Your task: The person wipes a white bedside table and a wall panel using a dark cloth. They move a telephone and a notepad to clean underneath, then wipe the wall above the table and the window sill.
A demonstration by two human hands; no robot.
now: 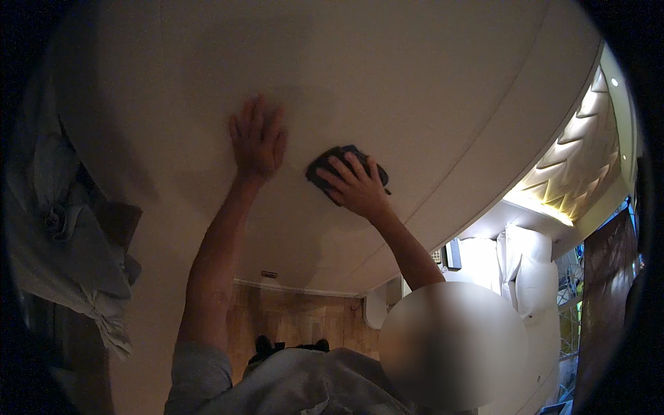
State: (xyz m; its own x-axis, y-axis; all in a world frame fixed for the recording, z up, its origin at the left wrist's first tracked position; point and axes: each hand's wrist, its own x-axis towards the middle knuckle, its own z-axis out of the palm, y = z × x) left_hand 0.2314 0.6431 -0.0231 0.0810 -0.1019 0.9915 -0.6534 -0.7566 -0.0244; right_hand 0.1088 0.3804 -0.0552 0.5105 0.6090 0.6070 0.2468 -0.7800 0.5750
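Observation:
A broad pale wall (441, 88) fills the view before me. My left hand (257, 140) is raised against it, fingers spread, with nothing in it. To its right and a little lower, my right hand (358, 184) presses a dark folded cloth (332, 162) to the wall. The fingers lie spread over the cloth, whose edges show around them. Both my forearms reach up from below, a grey short sleeve on the left one.
Grey fabric (78, 254) hangs at the left. Below are a wood-look floor (306, 316) and a small wall socket or plate (269, 274). At the right, beyond the wall's edge, stand a bed with white bedding (529, 270) and a lit padded panel (581, 150). A blurred patch covers the lower right.

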